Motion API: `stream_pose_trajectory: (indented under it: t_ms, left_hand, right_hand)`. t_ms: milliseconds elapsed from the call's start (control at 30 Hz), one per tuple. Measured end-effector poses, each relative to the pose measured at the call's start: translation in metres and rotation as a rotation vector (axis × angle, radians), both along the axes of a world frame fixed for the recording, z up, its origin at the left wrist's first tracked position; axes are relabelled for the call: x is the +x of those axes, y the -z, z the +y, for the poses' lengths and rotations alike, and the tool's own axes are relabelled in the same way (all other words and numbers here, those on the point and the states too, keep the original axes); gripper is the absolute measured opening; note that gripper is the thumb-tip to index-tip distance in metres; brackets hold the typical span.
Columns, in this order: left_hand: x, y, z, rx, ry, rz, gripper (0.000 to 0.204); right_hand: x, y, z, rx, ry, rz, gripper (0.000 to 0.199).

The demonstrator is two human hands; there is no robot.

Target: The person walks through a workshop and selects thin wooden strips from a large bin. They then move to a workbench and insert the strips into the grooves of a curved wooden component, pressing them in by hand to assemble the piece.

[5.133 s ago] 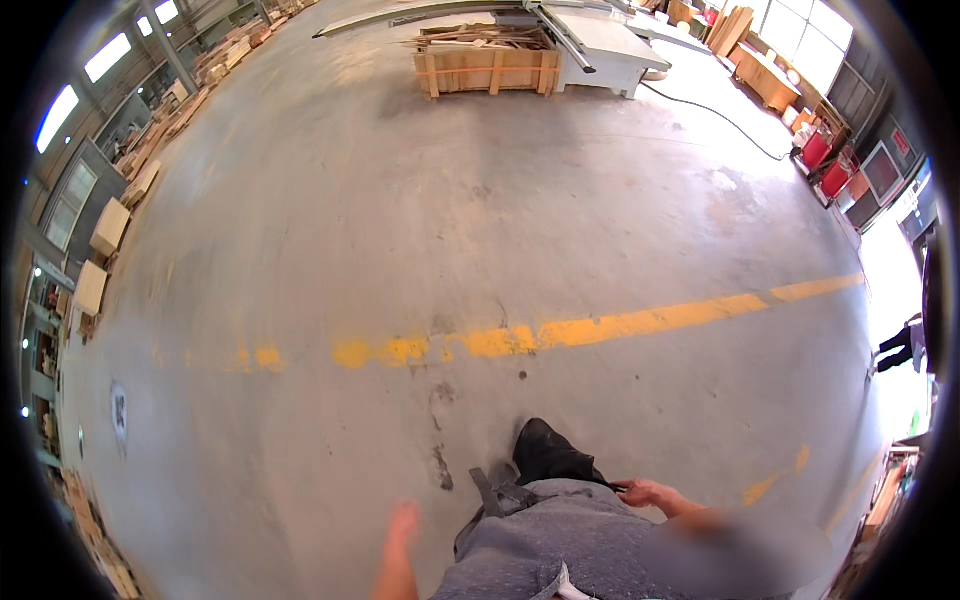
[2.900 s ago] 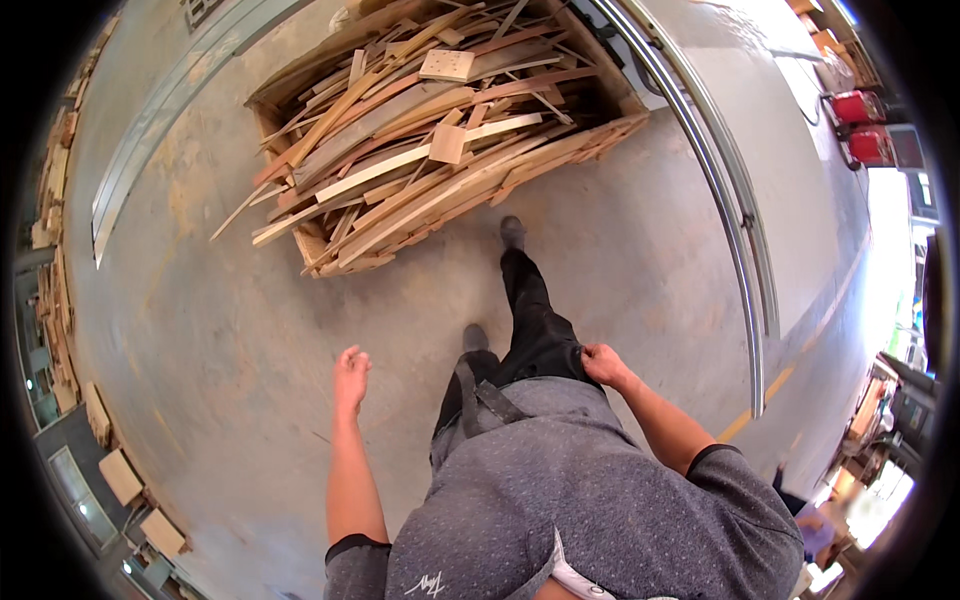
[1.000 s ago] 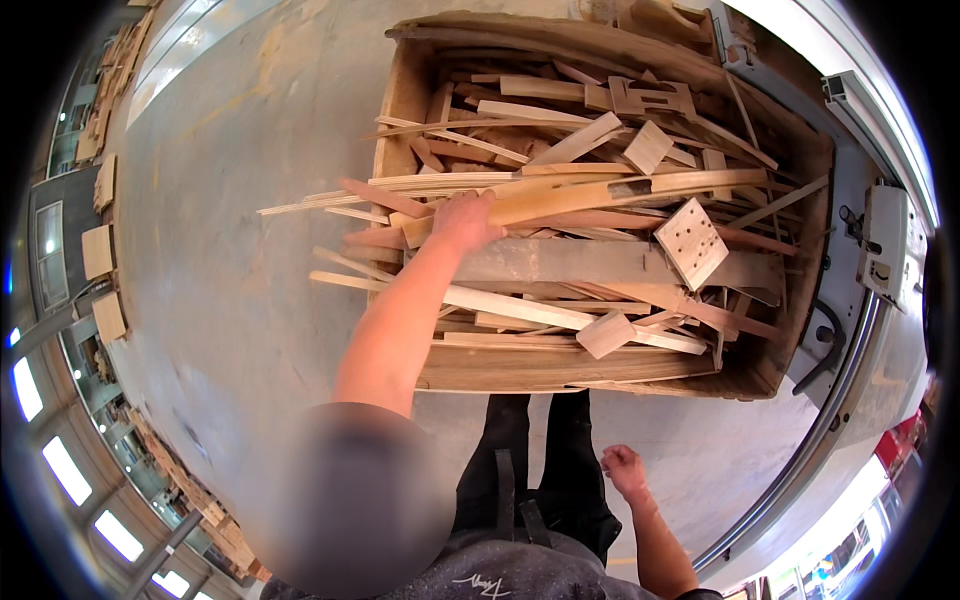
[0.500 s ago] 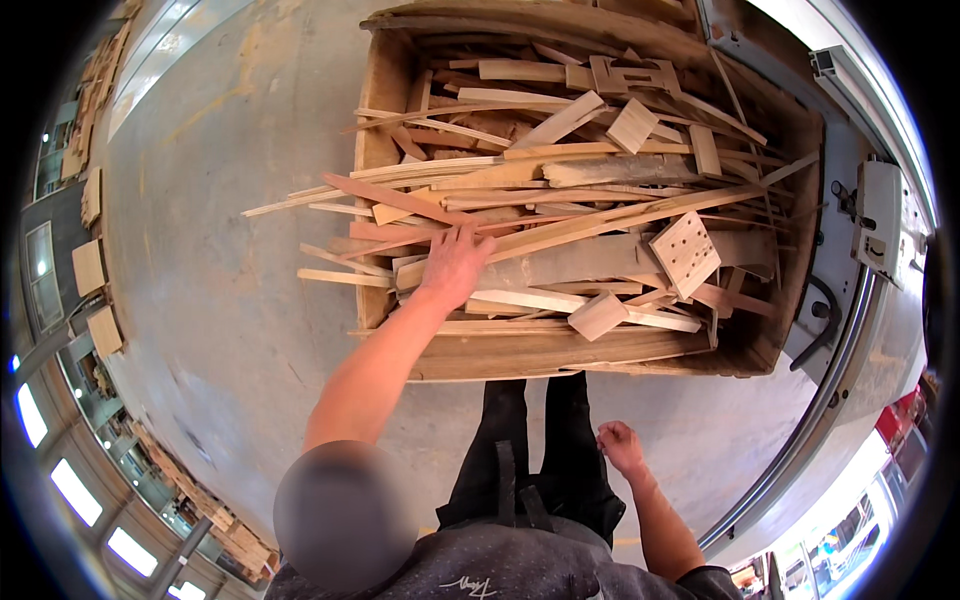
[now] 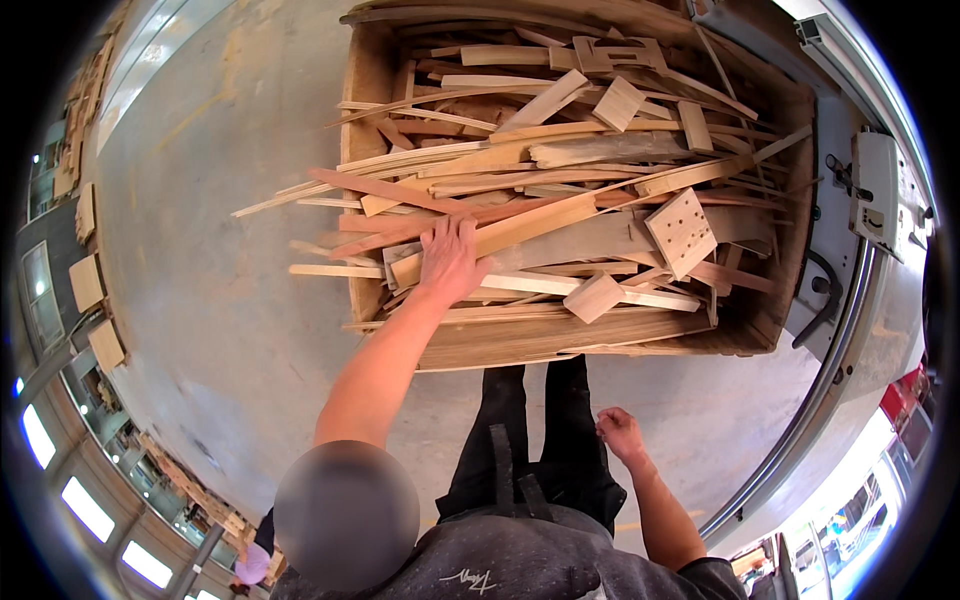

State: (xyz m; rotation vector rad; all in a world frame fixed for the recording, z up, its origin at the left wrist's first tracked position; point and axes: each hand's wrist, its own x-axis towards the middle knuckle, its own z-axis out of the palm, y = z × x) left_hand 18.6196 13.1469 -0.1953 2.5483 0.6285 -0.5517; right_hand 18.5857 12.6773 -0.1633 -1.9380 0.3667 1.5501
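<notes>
My left hand [image 5: 450, 262] reaches over the near left part of a wooden bin [image 5: 560, 347] heaped with offcuts. Its fingers are closed over a long light-brown wooden strip [image 5: 545, 220], whose left end sticks out past the palm; the thumb's grip is partly hidden. The strip lies slantwise across the pile, rising to the far right. Close to my fingertips is a reddish strip [image 5: 385, 188] that overhangs the bin's left wall. My right hand [image 5: 618, 430] hangs beside my right thigh, loosely curled, with nothing visible in it.
A square block with drilled holes [image 5: 682, 233] and a small plain block [image 5: 594, 297] lie on the pile. Several strips jut past the bin's left side. A grey machine with a rail [image 5: 870, 290] stands close on the right. Another person [image 5: 256, 560] shows at lower left.
The long strip has shifted under my left hand and shows more of its broad face at the left end. The bin sits slightly higher in view. My right hand stays by my thigh.
</notes>
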Motion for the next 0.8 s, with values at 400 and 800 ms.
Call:
stream_pose_trajectory:
  t_ms: [400, 800]
  left_hand:
    - [0.018, 0.000, 0.001, 0.067, 0.185, 0.131, 0.100]
    - [0.064, 0.040, 0.081, 0.221, -0.174, 0.180, 0.052]
  right_hand:
    - [-0.004, -0.008, 0.006, -0.035, 0.071, 0.021, 0.021]
    - [-0.009, -0.004, -0.011, -0.078, 0.000, -0.038, 0.022]
